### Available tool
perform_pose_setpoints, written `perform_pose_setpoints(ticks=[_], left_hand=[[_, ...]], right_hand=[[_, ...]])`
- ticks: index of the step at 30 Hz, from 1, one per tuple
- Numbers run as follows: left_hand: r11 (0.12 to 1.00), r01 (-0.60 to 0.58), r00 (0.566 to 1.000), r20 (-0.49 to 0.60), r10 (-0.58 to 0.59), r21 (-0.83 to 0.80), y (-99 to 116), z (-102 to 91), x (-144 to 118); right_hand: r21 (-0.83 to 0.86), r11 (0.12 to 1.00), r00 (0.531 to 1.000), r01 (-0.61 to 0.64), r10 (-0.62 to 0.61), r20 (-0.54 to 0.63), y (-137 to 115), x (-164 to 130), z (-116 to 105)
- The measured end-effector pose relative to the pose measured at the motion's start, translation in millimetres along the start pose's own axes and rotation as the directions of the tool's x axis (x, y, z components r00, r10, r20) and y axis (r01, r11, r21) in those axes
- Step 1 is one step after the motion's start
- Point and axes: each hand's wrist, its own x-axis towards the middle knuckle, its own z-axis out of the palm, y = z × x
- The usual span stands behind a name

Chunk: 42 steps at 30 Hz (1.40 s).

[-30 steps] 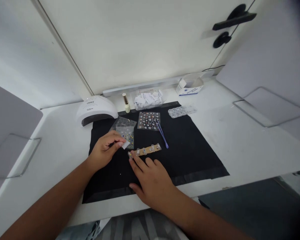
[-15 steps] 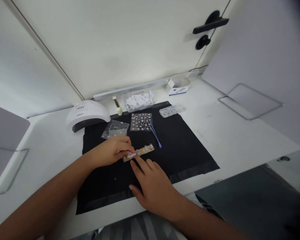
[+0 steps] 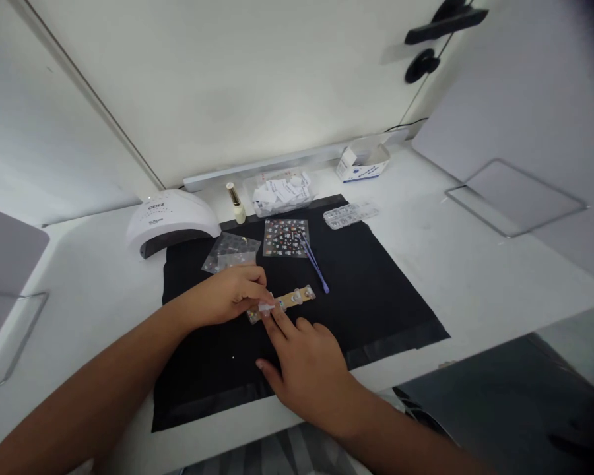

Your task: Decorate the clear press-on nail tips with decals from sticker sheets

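Tan wooden strip (image 3: 292, 300) carrying a row of small clear nail tips lies on the black cloth mat (image 3: 376, 290), its long axis running from lower left to upper right, the far end pointing toward the purple-handled thin tool (image 3: 315, 265) just beyond it. Both hands meet at the strip's near, left end. The left hand (image 3: 230, 298) comes in from the left of the strip with fingers curled closed, pinching a small white piece (image 3: 266, 306) against that end; whether this piece is a wipe, a pad or a sticker backing cannot be made out. The right hand (image 3: 304, 359) lies nearer than the strip, palm down and flat, fingers extended so that the fingertips (image 3: 276, 318) press on or just beside the strip's left end, gripping nothing. The left hand covers the strip's last nail tip, so contact there is hidden. Beyond the strip lie a flowered sticker sheet (image 3: 284, 237) and, left of it, a clear plastic sachet (image 3: 230, 251), partly hidden by the left hand. Farther left of the strip, on the white table (image 3: 475, 264), stands a white domed nail lamp (image 3: 171, 221).
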Motion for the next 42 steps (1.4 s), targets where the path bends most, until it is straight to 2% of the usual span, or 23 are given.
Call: perform_pose_setpoints(ticks=[5, 9, 14, 19, 24, 27, 31, 36, 42], left_hand=[[0.999, -0.034, 0.999, 0.031, 0.033, 0.021, 3, 1.5, -2], [0.999, -0.025, 1.000, -0.013, 0.025, 0.031, 2, 1.1, -1], [0.998, -0.036, 0.999, 0.001, 0.036, 0.045, 3, 2.5, -1], [0.998, 0.034, 0.996, -0.088, -0.028, 0.062, 3, 0.5, -2], [1.000, 0.001, 0.983, -0.181, 0.005, 0.028, 14, -7.5, -2], [1.000, 0.022, 0.988, -0.151, -0.020, 0.010, 20, -7.6, 2], [0.999, 0.041, 0.998, -0.043, -0.041, -0.014, 20, 0.1, 10], [0.998, 0.056, 0.998, -0.009, -0.056, -0.013, 17, 8.3, 15], [0.999, 0.035, 0.999, -0.003, -0.035, -0.005, 14, 7.9, 16]], right_hand=[[-0.022, 1.000, 1.000, 0.012, -0.012, 0.011, 1, 0, 0], [-0.031, 1.000, 1.000, 0.002, -0.002, 0.010, 1, 1, -1], [-0.028, 1.000, 1.000, 0.007, -0.006, 0.001, 0, 1, -2], [-0.018, 1.000, 1.000, 0.011, -0.011, -0.018, 1, 0, 1], [0.016, 0.998, 0.998, 0.054, -0.053, -0.040, 3, -4, 3], [0.029, 0.996, 0.994, 0.089, -0.087, -0.067, 4, -12, 3], [0.105, 0.986, 0.988, 0.126, -0.116, -0.100, 10, -23, 3], [0.214, 0.971, 0.987, 0.106, -0.076, -0.144, 20, -24, 0], [0.091, 0.995, 0.994, 0.050, -0.041, -0.097, 18, -13, -2]])
